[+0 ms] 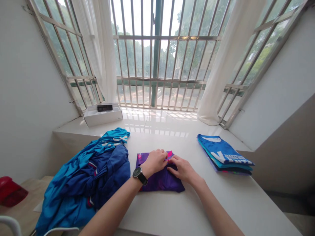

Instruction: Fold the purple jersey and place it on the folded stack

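Note:
A purple shirt (159,182) with pink patches lies folded into a compact rectangle on the white surface in front of me. My left hand (155,161), with a black watch (139,175) at its wrist, rests over the shirt's middle, fingers curled on the fabric by the pink part near the far edge. From the right, my right hand (182,167) grips the same area, its thumb lower than its bent fingers. The two hands' fingertips almost meet, and the cloth beneath them is partly hidden.
Left of the shirt is a loose heap of blue and navy clothes (98,173), hanging over the near edge. A stack of folded shirts (223,154) stands at the right. Behind are a white box (104,118), curtains (211,82) and a barred window. A red object (12,191) is lower left.

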Demonstrator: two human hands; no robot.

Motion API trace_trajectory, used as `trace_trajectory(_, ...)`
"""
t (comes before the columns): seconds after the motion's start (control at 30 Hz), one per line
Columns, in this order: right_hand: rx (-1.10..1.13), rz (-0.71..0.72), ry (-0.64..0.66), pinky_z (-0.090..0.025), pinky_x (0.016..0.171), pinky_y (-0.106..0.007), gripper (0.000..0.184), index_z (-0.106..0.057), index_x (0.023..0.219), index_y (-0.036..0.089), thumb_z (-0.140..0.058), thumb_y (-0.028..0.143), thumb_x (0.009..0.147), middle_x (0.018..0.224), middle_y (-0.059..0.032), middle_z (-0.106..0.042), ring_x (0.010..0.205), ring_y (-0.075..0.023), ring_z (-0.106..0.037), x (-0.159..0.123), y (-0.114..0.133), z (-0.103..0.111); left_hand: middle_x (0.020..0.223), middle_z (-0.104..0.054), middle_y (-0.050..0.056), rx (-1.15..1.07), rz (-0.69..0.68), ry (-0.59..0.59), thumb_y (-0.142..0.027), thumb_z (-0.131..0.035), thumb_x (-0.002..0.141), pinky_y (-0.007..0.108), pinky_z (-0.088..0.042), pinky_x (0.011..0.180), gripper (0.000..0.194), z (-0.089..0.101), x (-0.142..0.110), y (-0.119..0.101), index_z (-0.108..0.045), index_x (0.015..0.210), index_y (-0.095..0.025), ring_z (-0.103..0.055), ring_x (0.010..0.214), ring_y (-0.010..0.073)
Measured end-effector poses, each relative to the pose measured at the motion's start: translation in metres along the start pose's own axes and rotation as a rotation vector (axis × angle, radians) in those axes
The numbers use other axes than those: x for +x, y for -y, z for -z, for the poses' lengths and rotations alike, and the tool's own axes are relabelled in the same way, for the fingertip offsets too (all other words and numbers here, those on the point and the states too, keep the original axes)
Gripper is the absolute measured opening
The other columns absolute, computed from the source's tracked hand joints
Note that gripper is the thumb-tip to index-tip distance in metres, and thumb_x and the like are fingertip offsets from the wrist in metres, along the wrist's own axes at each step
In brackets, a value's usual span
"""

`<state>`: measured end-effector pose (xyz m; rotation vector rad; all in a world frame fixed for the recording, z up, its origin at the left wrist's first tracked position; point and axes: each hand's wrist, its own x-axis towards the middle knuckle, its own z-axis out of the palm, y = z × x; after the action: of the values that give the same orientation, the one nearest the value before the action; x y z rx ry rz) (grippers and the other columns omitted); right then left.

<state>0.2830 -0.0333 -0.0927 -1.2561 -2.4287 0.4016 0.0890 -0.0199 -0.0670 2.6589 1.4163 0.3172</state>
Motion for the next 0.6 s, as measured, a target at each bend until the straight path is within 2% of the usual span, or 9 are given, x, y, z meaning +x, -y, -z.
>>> trace_trajectory(0.2, -0.018, -0.031, 0.033, -0.05, 0.081, -0.032, 0.018, -0.069, 0.1, 0.023, -0.06, 0.034, 0.088, 0.101, -0.0052, -0.066, 0.087, -0.0205, -0.065, -0.003, -0.002, 0.005, 0.1, -0.064, 0.008, -0.073, 0.052, -0.05, -0.03, -0.056, 0.093, 0.033, -0.049, 0.084, 0.013, -0.024, 0.001, 0.006, -0.063, 0.096, -0.019, -0.061, 0.095, 0.0228)
trace_trajectory(0.3, -0.012, -0.048, 0.035, -0.05, 0.081, -0.033, 0.019, -0.07, 0.1, 0.024, -0.06, 0.034, 0.088, 0.103, -0.0054, -0.067, 0.087, -0.0211, -0.066, -0.003, -0.002, 0.005, 0.101, -0.065, 0.007, -0.077, 0.039, -0.05, -0.027, -0.055, 0.094, 0.031, -0.049, 0.084, 0.013, -0.025, -0.002, 0.01, -0.065, 0.095, -0.019, -0.062, 0.095, 0.0209)
trace_trajectory(0.47, 0.005, -0.049, 0.03, -0.051, 0.082, -0.034, 0.018, -0.072, 0.098, 0.026, -0.061, 0.034, 0.087, 0.104, -0.0048, -0.068, 0.088, -0.0218, -0.066, -0.002, -0.004, 0.002, 0.1, -0.067, 0.009, -0.014, -0.022, -0.024, -0.025, -0.053, 0.097, 0.033, -0.049, 0.085, 0.015, -0.023, -0.001, 0.008, -0.066, 0.093, -0.019, -0.061, 0.097, 0.0233)
trace_trajectory(0.6, 0.024, -0.06, 0.03, -0.051, 0.082, -0.033, 0.018, -0.072, 0.099, 0.026, -0.061, 0.034, 0.086, 0.104, -0.0043, -0.068, 0.088, -0.0214, -0.066, -0.002, -0.005, 0.002, 0.097, -0.068, 0.011, -0.034, 0.007, -0.081, -0.025, -0.044, 0.1, 0.037, -0.048, 0.085, 0.024, -0.022, -0.002, 0.009, -0.066, 0.091, -0.017, -0.061, 0.094, 0.024)
